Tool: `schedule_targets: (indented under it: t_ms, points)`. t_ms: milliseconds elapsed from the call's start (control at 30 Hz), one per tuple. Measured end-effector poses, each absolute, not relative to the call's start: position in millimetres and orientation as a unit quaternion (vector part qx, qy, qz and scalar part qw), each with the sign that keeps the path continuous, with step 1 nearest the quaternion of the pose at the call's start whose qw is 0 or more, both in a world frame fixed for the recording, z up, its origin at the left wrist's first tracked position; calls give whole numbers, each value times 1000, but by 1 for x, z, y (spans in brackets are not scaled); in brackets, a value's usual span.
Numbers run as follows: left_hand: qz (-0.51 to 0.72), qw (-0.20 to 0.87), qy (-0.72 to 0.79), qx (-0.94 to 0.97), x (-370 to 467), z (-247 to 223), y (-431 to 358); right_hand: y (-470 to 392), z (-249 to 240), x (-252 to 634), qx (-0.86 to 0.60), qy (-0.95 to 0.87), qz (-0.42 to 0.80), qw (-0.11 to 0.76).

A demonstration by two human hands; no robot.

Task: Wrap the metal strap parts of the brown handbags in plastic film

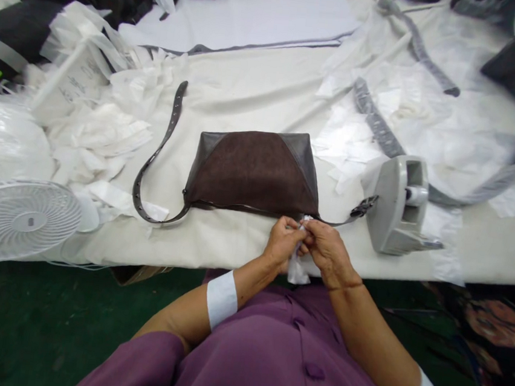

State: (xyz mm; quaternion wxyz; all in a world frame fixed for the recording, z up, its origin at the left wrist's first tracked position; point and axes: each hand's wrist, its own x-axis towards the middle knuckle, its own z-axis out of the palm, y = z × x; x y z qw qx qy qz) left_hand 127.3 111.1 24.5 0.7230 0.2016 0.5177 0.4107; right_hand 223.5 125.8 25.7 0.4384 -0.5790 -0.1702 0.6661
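Purple clothing is seen below the hands. Beyond them, on the covered table, the brown bag is laid; by a hard tug it could be dragged. Right of the right hand, a tape dispenser is stood. Between its pinched fingers and those of the left hand, a whitish strip is held; by uneven pulling it could be torn. By shifting, the buckle could be scraped against the dispenser.

Single head view: from wearer's head, above near edge of table, facing forward and steeply down across tabletop. Close: left hand and right hand within arm's reach, at near edge.
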Motion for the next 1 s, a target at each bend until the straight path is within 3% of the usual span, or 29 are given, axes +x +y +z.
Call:
schedule_targets:
  t_ms: [200,467,733,1000]
  points:
    - [392,750,505,169,103,24,114,138,39,245,-571,-150,710,383]
    - [283,892,338,104,87,18,150,146,51,252,-557,-99,765,307]
    - [234,904,337,123,82,15,152,146,43,257,-553,-98,772,299]
    - [277,831,453,169,80,20,143,145,39,259,-553,-104,770,302]
